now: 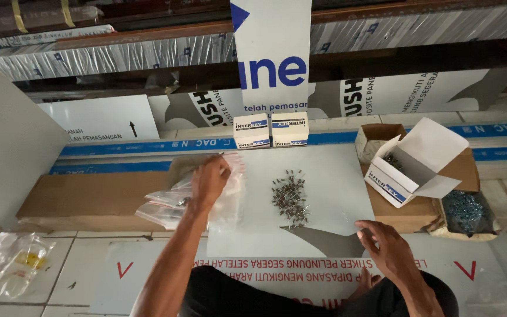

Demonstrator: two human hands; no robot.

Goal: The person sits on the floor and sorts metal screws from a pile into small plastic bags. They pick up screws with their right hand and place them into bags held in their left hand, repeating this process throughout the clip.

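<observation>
The person's left hand (pixel 209 181) was stretched forward over a stack of clear plastic bags (pixel 174 205), with the fingers curled narrow and pinching the top bag. The right hand (pixel 385 246) rested lower, close to the person's body, with its fingers bent loosely and touching the white panel (pixel 330 182) that lay on the tiled floor; it held nothing that could be seen.

A pile of small screws (pixel 290 198) lay on the panel, between the two hands. Left of this pile were the bags. Behind the pile, two small closed white boxes (pixel 271 130) stood side by side. Right of the pile, an open white box (pixel 413 164) sat on a brown carton (pixel 409 214) and held some dark screws. Further right of the pile, a bag of bluish screws (pixel 467 211) lay beside the carton.
</observation>
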